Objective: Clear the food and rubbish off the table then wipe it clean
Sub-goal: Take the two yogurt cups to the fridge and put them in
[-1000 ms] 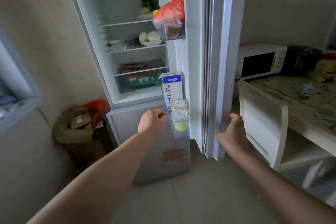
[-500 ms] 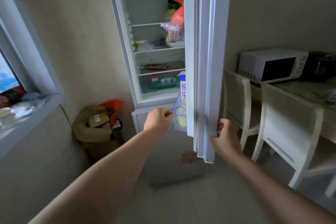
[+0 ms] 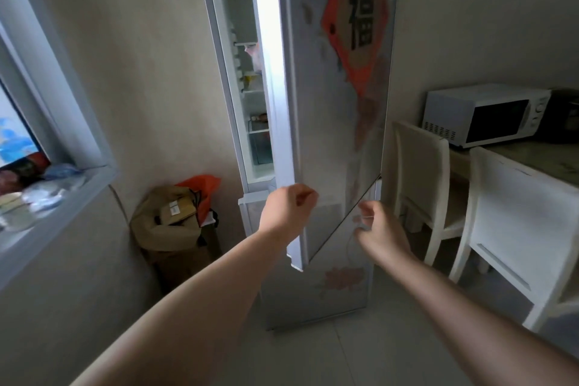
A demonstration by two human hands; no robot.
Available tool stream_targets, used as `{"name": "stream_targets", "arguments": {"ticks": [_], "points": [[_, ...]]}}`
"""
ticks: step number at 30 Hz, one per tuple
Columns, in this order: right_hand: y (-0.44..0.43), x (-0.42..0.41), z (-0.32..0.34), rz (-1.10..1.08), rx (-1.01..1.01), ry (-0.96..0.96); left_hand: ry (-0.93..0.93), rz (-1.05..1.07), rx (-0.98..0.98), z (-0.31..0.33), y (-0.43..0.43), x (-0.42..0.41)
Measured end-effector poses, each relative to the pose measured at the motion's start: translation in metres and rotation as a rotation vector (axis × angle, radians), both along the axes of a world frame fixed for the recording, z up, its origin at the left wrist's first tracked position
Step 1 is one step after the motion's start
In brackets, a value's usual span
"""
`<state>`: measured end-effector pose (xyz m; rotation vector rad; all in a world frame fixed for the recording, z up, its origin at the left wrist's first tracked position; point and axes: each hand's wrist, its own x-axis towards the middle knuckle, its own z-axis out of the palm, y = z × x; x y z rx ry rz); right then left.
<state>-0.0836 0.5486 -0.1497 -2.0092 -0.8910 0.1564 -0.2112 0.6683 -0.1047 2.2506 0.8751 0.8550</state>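
Fridge door (image 3: 329, 135) ajar, red 福 sticker (image 3: 354, 19), left hand (image 3: 288, 208) fisted at door edge, right hand (image 3: 380, 229) loose, empty

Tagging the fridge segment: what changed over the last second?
The fridge door swung nearly shut; only a narrow gap onto the shelves is left. The right hand let go of the door's edge and now hangs loose in front of it. The left hand stays a fist, holding nothing. The microwave is unmoved.
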Motion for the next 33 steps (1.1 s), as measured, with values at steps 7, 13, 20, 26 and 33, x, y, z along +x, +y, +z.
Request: {"name": "stream_targets", "arguments": {"ticks": [7,13,20,26,33], "points": [[0.042,0.048,0.004,0.042,0.073,-0.029,0.139,0.218,0.103,-0.002,0.052,0.044],[0.079,0.100,0.018,0.131,0.091,-0.040,0.276,0.414,0.134,-0.002,0.099,0.084],[0.113,0.144,0.027,0.229,0.058,-0.073,0.358,0.468,0.041,0.002,0.146,0.119],[0.134,0.168,0.019,0.204,0.057,-0.067,0.380,0.518,0.019,0.004,0.197,0.135],[0.162,0.186,0.016,0.114,0.013,-0.021,0.390,0.480,0.024,-0.004,0.257,0.157]]}}
